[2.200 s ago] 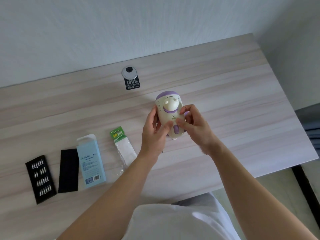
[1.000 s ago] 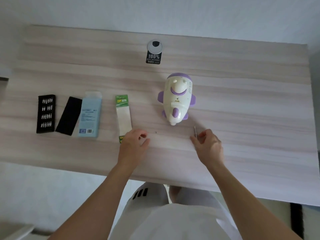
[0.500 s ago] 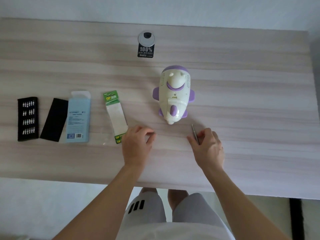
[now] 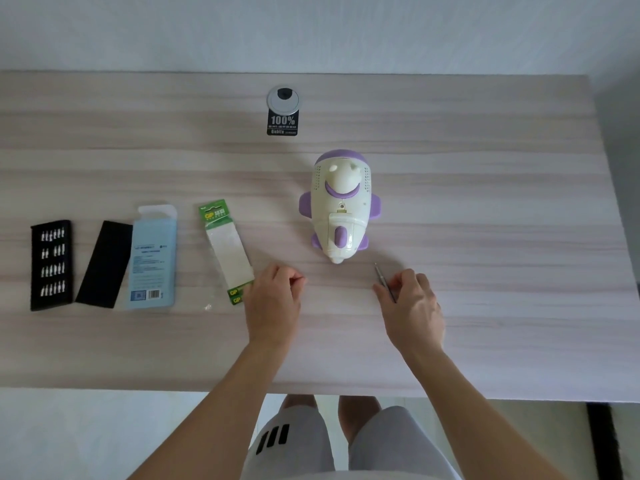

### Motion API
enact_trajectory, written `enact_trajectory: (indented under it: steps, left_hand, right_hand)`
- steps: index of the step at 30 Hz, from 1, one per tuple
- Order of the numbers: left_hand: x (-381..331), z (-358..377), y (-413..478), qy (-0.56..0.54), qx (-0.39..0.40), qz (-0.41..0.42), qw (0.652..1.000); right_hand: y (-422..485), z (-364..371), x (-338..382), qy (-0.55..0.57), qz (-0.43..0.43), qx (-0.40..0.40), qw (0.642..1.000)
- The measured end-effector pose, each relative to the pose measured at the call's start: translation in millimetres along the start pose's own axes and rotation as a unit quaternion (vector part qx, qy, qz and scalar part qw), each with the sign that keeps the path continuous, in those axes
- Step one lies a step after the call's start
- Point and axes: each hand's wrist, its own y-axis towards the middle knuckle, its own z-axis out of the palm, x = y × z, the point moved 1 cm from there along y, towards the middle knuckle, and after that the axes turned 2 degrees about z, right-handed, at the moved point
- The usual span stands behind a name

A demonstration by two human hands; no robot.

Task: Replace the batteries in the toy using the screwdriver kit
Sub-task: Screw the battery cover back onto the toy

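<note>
nearest, the right hand [image 4: 412, 306] rests on the table [image 4: 485, 323], thumb and curled fingers pinching the handle end of the thin screwdriver [image 4: 383, 280], whose tip points up toward the toy. the left hand [image 4: 273, 299] lies beside it with its fingers curled in and its thumb meeting the forefinger; whether something tiny sits in that pinch is too small to tell.

this looks like the screw step on the battery cover. the next move calls for lifting the driver, steadying the toy with the free hand and seating the tip square in the small screw recess.

the toy [image 4: 341, 206] lies belly up just beyond and between both hands, touched by neither, its tail end near the driver's tip. the battery pack [image 4: 227, 249] lies to its left, its near end just beside the left hand, and the bit tray [image 4: 52, 265] sits well apart at far left.
</note>
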Motion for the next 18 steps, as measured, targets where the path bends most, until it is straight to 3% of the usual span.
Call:
enact_trajectory:
  steps: [4,8,12,18]
  left_hand:
    - [-3,-10,2,-0.020,-0.017,0.039,0.999]
    - [-2,-23,5,-0.123,0.005,-0.011,0.992]
    - [-3,-43,9,-0.194,0.012,-0.044,0.980]
    - [-13,-73,12,-0.358,0.055,-0.090,0.928]
  right_hand:
    - [-3,4,4,-0.103,-0.042,-0.031,0.993]
    - [-4,6,7,-0.142,-0.038,-0.013,0.989]
    - [-3,-5,7,-0.038,0.028,0.037,0.998]
    - [-16,-42,25,0.168,-0.004,0.013,0.986]
